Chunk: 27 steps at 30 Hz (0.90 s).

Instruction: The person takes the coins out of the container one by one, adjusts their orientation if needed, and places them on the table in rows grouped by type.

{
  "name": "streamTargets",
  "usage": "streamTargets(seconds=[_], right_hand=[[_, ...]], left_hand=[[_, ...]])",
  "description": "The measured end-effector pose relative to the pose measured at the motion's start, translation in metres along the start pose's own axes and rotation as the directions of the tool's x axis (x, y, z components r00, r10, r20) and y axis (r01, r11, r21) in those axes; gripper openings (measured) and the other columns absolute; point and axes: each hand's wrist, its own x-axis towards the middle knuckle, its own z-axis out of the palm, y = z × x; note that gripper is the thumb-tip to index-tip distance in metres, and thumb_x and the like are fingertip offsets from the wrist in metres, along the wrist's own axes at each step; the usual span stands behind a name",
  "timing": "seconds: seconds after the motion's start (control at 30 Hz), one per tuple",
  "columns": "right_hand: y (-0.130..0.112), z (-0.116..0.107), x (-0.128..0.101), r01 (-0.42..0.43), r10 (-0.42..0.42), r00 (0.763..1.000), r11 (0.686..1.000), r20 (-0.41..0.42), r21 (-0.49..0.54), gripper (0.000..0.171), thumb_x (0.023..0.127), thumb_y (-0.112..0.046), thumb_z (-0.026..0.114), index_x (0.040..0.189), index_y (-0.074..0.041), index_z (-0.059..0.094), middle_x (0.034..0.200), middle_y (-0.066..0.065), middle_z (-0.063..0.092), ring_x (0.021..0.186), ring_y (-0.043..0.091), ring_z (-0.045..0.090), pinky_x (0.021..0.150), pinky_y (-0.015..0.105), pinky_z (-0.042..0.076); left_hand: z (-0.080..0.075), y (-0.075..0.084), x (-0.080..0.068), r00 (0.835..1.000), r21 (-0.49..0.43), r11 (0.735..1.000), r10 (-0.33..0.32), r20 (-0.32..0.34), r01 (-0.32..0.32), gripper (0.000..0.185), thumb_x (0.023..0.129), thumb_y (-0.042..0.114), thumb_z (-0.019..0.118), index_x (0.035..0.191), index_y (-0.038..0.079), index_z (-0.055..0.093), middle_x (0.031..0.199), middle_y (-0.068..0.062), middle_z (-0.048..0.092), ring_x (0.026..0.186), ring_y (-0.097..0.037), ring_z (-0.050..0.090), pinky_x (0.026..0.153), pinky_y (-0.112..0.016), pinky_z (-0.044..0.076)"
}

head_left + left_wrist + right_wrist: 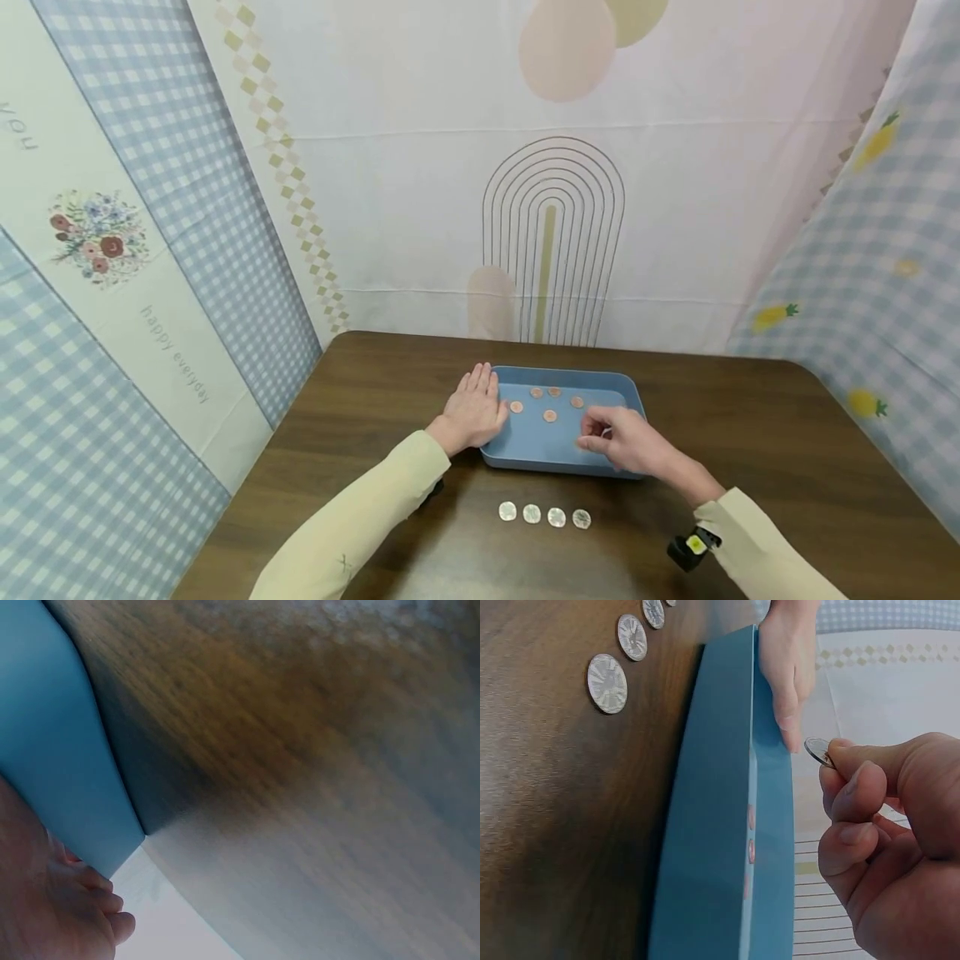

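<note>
Holding copper coins (551,415): blue tray (557,459); right hand (626,442) pinching silver coin (819,751).

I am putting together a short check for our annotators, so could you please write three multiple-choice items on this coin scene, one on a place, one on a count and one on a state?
1. Where do the silver coins lie?
A. in a row on the table, on the person's side of the blue tray
B. inside the tray
C. stacked beyond the tray

2. How many copper coins show inside the tray?
A. two
B. five
C. nine

3. What is the right hand doing?
A. lying flat on the table
B. pinching a silver coin over the tray
C. gripping the tray's rim

Key: 1 A, the head view shows four in a line on the wood, near the person. 2 B, five can be counted on the tray floor. 3 B, the right wrist view shows a coin between thumb and forefinger, while the left hand rests against the tray's left side.
</note>
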Motion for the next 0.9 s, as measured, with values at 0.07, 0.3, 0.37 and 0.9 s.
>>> streamTargets(seconds=[0.07,0.3,0.37,0.9], right_hand=[[0.0,0.004,-0.004,-0.011,0.011,1.0,1.0,-0.002,0.009,0.017,0.093,-0.021,0.068,0.082,-0.015,0.056,0.074,-0.001,0.057,0.044,0.007,0.049,0.044,0.027,0.047],[-0.001,0.014,-0.018,-0.041,0.041,0.999,0.998,-0.007,0.054,0.017,0.093,-0.02,0.067,0.081,-0.014,0.056,0.074,0.002,0.057,0.042,0.006,0.047,0.041,0.028,0.048],[-0.001,0.017,-0.021,-0.048,0.049,0.999,0.997,-0.007,0.065,0.017,0.092,-0.018,0.068,0.081,-0.013,0.056,0.074,0.001,0.056,0.041,0.006,0.047,0.04,0.028,0.047],[0.003,0.031,-0.046,-0.073,0.068,0.997,0.988,0.038,0.138,0.017,0.09,-0.02,0.07,0.081,-0.011,0.059,0.068,-0.001,0.055,0.037,0.003,0.046,0.035,0.026,0.043]], left_hand=[[0.001,0.0,-0.002,1.0,-0.002,1.0,0.006,0.003,-0.006,0.065,0.105,0.04,0.021,0.155,-0.001,0.022,0.164,-0.019,0.016,0.153,-0.031,0.013,0.124,-0.043,0.015],[0.001,-0.003,-0.006,1.0,0.014,1.0,0.015,0.007,-0.015,0.065,0.104,0.041,0.021,0.155,0.0,0.021,0.164,-0.018,0.015,0.154,-0.03,0.012,0.125,-0.042,0.014],[0.001,-0.004,-0.007,1.0,0.013,1.0,0.02,0.007,-0.02,0.065,0.105,0.041,0.021,0.155,-0.001,0.021,0.164,-0.018,0.015,0.154,-0.03,0.011,0.125,-0.042,0.014],[0.001,-0.006,-0.01,0.999,0.025,0.999,0.037,-0.003,-0.037,0.065,0.104,0.04,0.021,0.155,-0.001,0.022,0.164,-0.019,0.016,0.153,-0.031,0.013,0.124,-0.042,0.016]])
